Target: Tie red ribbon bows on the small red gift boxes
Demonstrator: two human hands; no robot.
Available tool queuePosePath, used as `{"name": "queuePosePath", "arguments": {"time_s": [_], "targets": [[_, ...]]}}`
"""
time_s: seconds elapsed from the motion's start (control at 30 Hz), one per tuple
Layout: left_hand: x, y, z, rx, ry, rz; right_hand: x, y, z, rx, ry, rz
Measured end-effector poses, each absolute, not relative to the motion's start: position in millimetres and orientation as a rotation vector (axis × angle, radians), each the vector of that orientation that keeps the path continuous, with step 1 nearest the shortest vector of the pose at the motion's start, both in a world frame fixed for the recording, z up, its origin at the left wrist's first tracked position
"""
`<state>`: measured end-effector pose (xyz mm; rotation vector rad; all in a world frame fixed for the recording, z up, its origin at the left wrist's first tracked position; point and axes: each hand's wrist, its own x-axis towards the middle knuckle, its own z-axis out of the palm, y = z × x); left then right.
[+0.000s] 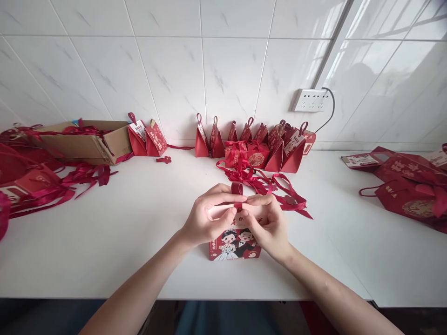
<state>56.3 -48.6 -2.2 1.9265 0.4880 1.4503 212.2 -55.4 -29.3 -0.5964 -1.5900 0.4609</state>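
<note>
A red gift box (233, 249) with a cartoon bride and groom on its front stands upright on the white table near its front edge. A dark red ribbon loop (237, 188) rises from the middle of its pale top edge. My left hand (211, 211) grips the top from the left, thumb in front and fingers behind. From the right, my right hand (268, 221) pinches the same top edge, its thumb close to the ribbon. The fingertips of both hands meet around the base of the loop.
Red gift boxes (275, 151) line the tiled wall, with loose red ribbons (244, 176) before them. A cardboard box (80, 146) holding ribbons stands at the left, near a pile of red boxes (31, 181). More red boxes (408, 195) lie right. A power strip (310, 100) is on the wall.
</note>
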Motion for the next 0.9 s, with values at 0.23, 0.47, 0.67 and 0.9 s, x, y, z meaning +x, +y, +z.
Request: {"name": "queuePosePath", "arguments": {"time_s": [0.23, 0.47, 0.67, 0.9], "targets": [[55.9, -49.5, -4.3, 1.753, 0.545, 1.365, 213.3, -60.0, -21.9, -0.664, -1.493, 0.695], [53.2, -47.8, -4.8, 1.725, 0.593, 1.301, 214.2, -60.0, -20.0, -0.663, -1.434, 0.927], [55.6, -50.1, -3.7, 1.750, 0.535, 1.363, 211.5, -61.5, -24.6, -0.670, -1.430, 0.808], [56.4, -49.4, -4.6, 1.809, 0.523, 1.399, 211.3, -61.9, -27.6, -0.651, -1.453, 0.733]]}}
